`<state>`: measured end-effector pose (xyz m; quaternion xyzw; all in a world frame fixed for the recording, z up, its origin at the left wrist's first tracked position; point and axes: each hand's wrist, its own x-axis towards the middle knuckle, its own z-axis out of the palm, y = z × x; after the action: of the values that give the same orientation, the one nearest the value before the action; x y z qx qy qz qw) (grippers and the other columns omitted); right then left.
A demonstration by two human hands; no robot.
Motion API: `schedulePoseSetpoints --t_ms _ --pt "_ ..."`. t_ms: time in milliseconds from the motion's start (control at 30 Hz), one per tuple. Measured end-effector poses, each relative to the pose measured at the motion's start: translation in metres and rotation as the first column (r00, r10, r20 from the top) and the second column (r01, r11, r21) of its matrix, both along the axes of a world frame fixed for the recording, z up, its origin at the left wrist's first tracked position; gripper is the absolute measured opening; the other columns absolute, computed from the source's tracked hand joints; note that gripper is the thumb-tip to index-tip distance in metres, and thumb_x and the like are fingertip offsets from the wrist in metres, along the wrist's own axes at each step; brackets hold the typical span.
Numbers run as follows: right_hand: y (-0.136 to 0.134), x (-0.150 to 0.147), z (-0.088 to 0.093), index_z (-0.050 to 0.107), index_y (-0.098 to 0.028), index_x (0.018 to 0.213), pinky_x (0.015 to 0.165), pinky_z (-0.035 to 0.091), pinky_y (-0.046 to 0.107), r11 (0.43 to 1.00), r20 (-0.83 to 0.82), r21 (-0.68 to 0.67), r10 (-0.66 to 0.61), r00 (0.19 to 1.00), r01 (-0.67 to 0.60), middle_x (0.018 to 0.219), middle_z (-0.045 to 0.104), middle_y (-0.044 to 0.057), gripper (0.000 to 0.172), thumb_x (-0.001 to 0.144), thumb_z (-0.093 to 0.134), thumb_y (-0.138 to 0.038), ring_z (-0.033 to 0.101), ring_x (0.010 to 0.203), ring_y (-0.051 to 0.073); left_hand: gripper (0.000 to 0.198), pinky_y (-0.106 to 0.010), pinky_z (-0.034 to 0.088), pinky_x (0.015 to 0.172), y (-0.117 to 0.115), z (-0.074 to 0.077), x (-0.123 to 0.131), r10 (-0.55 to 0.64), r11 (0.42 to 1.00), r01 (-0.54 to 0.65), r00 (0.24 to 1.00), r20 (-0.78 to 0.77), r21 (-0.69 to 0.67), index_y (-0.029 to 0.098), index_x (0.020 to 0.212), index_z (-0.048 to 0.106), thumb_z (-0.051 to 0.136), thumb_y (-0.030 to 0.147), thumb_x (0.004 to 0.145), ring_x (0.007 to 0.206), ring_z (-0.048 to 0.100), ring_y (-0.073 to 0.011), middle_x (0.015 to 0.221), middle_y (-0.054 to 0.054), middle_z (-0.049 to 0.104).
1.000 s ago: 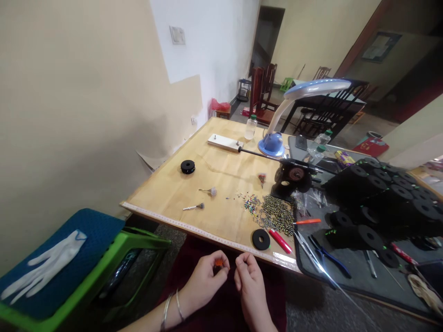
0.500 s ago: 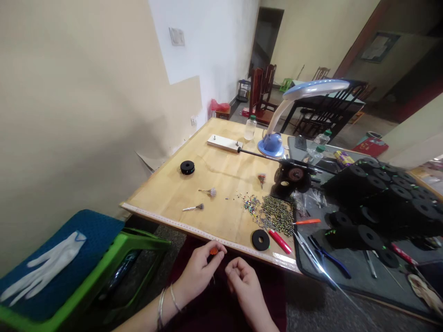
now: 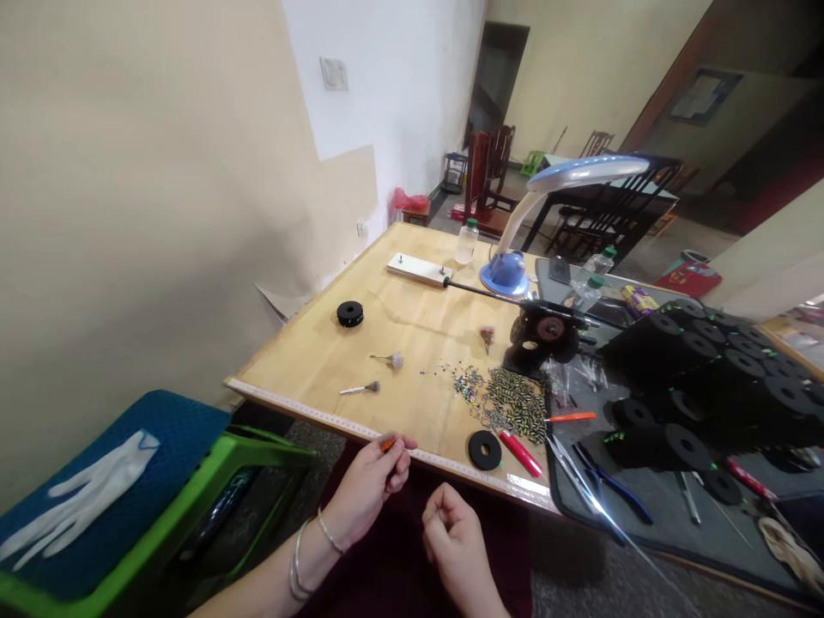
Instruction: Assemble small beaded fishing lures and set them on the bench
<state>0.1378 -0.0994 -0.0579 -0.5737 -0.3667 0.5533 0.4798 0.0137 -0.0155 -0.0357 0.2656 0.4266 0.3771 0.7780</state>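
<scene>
My left hand [image 3: 372, 481] is closed at the table's front edge, with a small orange piece [image 3: 387, 445] pinched between thumb and fingers. Its kind is too small to make out. To the right and slightly lower, my right hand [image 3: 454, 539] has its fingers curled together; whatever they hold, if anything, is hidden. The hands are apart. Closest to my right hand on the table are a black foam ring [image 3: 484, 450] and a red tube-like piece [image 3: 521, 453]. Small colored beads [image 3: 469, 384] and a heap of small metallic pieces [image 3: 517, 403] lie beyond them.
Two small brush-like bundles [image 3: 389, 360] and a black spool [image 3: 349, 314] lie left. A crank device [image 3: 547, 330] with a rod and a blue desk lamp [image 3: 505, 273] stand farther back. Pliers [image 3: 611, 485], scissors [image 3: 570, 463] and black foam rolls [image 3: 682, 442] cover the mat at right.
My left hand has turned and its fingers have curled in more, with the orange piece shifting slightly up and left. My right hand's fingers have closed tighter, slightly lower.
</scene>
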Motion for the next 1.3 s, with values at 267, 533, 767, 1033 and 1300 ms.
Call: schedulePoseSetpoints --t_ms 267,533,767,1033,1300 --pt "-0.001 0.003 0.001 0.042 -0.022 0.064 0.038 0.019 0.018 0.996 -0.074 -0.031 -0.080 0.994 0.078 0.040 0.037 -0.012 0.020 0.074 0.057 -0.030 0.029 0.035 0.005 0.037 -0.016 0.030 0.047 0.017 0.004 -0.017 0.194 0.977 -0.189 0.980 -0.044 0.095 0.012 0.086 0.064 0.078 0.040 0.065 0.047 0.041 -0.0033 0.065 0.001 0.062" --pt "0.000 0.005 0.006 0.043 -0.021 0.069 0.041 0.016 0.018 0.982 -0.247 -0.075 -0.184 0.951 0.171 0.041 0.041 -0.011 0.029 0.078 0.062 -0.041 0.026 0.039 0.005 0.031 -0.023 0.034 0.052 0.012 -0.006 -0.041 -0.072 0.944 0.186 0.923 -0.379 0.274 0.013 0.087 0.066 0.068 0.042 0.074 0.052 0.044 -0.0097 0.062 0.002 0.059" --pt "0.000 0.003 -0.001 0.045 -0.020 0.070 0.039 0.013 0.017 0.987 -0.313 -0.116 -0.143 0.939 0.112 0.041 0.045 -0.010 0.030 0.077 0.065 -0.042 0.024 0.037 0.004 0.026 -0.024 0.035 0.059 -0.002 -0.001 -0.018 -0.246 0.855 0.395 0.880 -0.407 0.336 0.014 0.084 0.070 0.072 0.036 0.070 0.059 0.044 -0.0120 0.059 0.004 0.053" --pt "0.006 0.018 0.009 0.060 -0.014 0.087 0.038 0.035 0.016 0.995 -0.136 -0.094 -0.029 0.990 0.016 0.070 0.070 0.008 0.041 0.076 0.065 -0.052 0.059 0.054 0.014 0.026 -0.025 0.040 0.063 0.000 0.013 -0.009 -0.193 0.805 0.424 0.849 -0.493 0.414 0.015 0.062 0.064 0.065 0.037 0.075 0.062 0.051 -0.0152 0.060 0.000 0.061" --pt "0.020 0.016 0.030 0.062 -0.016 0.104 0.050 0.051 0.023 0.995 -0.158 0.033 0.099 0.982 -0.095 0.085 0.067 0.006 0.042 0.077 0.067 -0.048 0.062 0.073 0.018 0.023 -0.024 0.038 0.059 -0.002 0.028 -0.010 -0.102 0.686 0.535 0.741 -0.664 0.492 0.016 0.065 0.069 0.060 0.030 0.080 0.061 0.055 -0.0167 0.062 -0.003 0.067"
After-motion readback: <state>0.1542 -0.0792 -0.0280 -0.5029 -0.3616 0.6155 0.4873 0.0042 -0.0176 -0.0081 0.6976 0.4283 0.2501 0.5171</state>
